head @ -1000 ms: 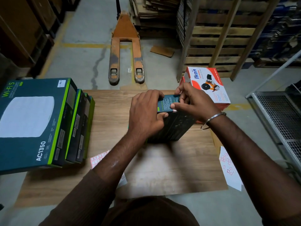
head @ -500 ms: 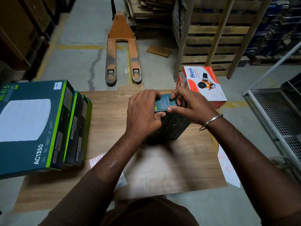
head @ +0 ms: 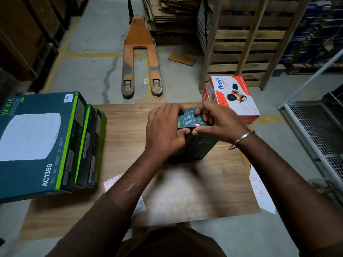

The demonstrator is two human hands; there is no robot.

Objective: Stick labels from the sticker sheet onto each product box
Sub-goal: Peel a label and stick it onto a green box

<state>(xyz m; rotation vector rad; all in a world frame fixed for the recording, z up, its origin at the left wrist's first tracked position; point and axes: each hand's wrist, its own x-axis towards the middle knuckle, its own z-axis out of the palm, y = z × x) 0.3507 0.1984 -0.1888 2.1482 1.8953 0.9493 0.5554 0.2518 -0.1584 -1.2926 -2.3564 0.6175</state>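
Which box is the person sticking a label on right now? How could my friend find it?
Look at the wooden table and find the two hands in its middle. The left hand and right hand both grip a dark teal box standing on end. Unlike the Wi-Fi boxes stacked at the table's left edge and the red and white Ikon box behind, it is the only one being held.

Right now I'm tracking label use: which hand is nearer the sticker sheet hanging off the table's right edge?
Right. The right hand grips the dark box up-table from that sticker sheet; the left hand is farther left.
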